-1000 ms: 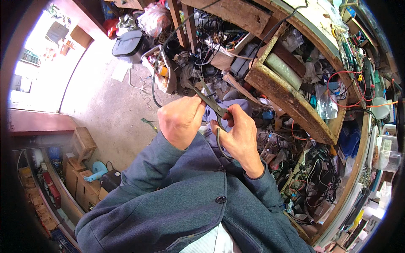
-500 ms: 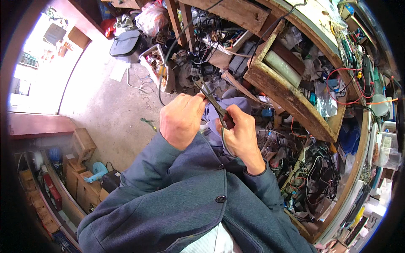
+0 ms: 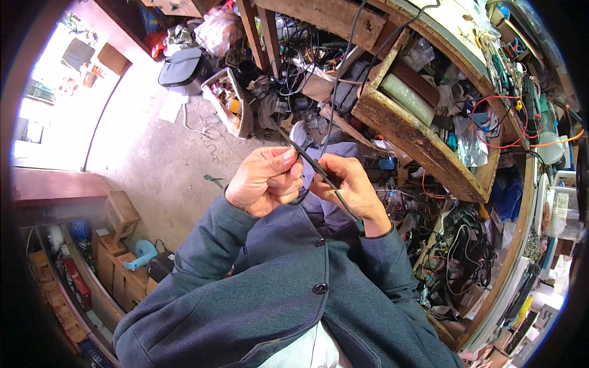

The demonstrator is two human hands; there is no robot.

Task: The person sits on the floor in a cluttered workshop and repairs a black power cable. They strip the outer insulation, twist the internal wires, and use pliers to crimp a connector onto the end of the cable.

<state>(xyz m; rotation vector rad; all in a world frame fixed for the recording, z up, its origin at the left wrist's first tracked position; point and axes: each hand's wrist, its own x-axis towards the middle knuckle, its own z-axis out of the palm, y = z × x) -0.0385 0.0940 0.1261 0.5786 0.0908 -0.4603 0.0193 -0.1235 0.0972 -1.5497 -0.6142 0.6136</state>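
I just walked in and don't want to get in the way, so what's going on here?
A person in a blue-grey jacket has both hands close together. The right hand holds a long dark tool on a slant. The left hand is closed beside it; what its fingertips pinch is too small to tell. A dark cord comes down toward the hands. To the right is a worn wooden box full of clutter.

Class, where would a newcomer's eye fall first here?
First, the centre: the right hand grips a dark tool, with the left hand beside it. Next, the worn wooden drawer jutting across the upper right, crammed with clutter. Then the light-blue object, lower left.
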